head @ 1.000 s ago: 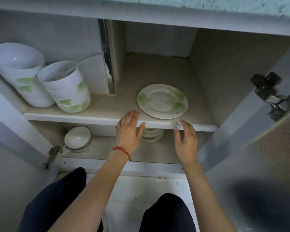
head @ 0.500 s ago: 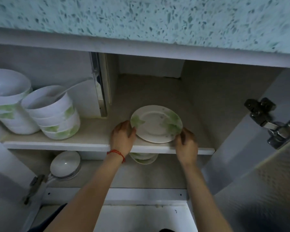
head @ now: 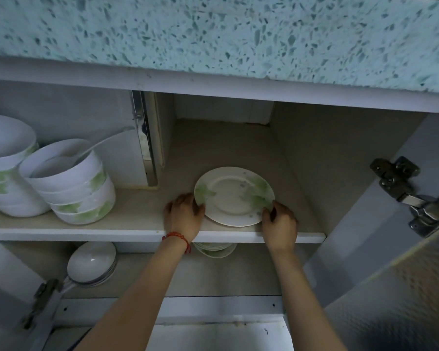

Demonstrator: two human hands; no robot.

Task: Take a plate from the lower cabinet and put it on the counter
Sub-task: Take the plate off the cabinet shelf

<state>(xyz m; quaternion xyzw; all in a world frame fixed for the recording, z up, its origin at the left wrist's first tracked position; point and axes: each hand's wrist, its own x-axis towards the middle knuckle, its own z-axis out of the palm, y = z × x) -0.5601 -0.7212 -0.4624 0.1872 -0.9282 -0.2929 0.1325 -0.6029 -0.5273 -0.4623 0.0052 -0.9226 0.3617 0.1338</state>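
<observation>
A white plate [head: 232,196] with pale green leaf prints lies near the front of the upper shelf [head: 127,230] in the open lower cabinet. My left hand [head: 183,216], with a red string bracelet at the wrist, grips the plate's left rim. My right hand [head: 280,224] grips its right front rim. The plate looks slightly tilted, with its front edge over the shelf lip. The speckled terrazzo counter [head: 213,34] runs across the top of the view, above the cabinet.
Two stacks of white and green bowls [head: 71,186] stand on the shelf's left, one with a spoon in it. Below are stacked plates [head: 214,249] and shallow white dishes [head: 91,262]. The open door with its metal hinge [head: 411,193] stands at the right.
Both hands went from the shelf's front edge to the plate's rims and closed on them. The camera tilted up, which brought the counter into view.
</observation>
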